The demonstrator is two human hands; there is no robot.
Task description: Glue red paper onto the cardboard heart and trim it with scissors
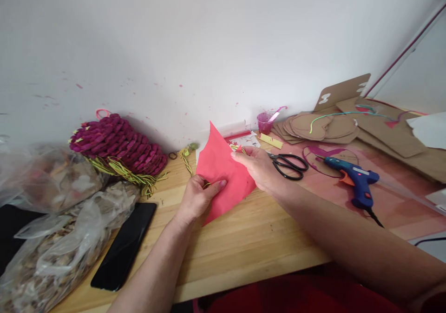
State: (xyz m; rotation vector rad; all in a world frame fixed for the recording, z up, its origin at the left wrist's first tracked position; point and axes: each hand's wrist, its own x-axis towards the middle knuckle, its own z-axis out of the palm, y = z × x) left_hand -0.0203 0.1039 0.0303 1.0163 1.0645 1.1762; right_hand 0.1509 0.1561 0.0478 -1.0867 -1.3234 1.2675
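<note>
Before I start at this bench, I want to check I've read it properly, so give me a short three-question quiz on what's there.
1. Multiple choice: the see-through plastic cup by the wall is tinted (a) green, (b) pinkish purple, (c) black.
2. True or false: the left hand and the right hand both have a grip on the red paper sheet.
3. Fill in: the black-handled metal scissors lie between the right hand and the blue plastic ____.

Key: 1 b; 2 true; 3 glue gun.
</note>
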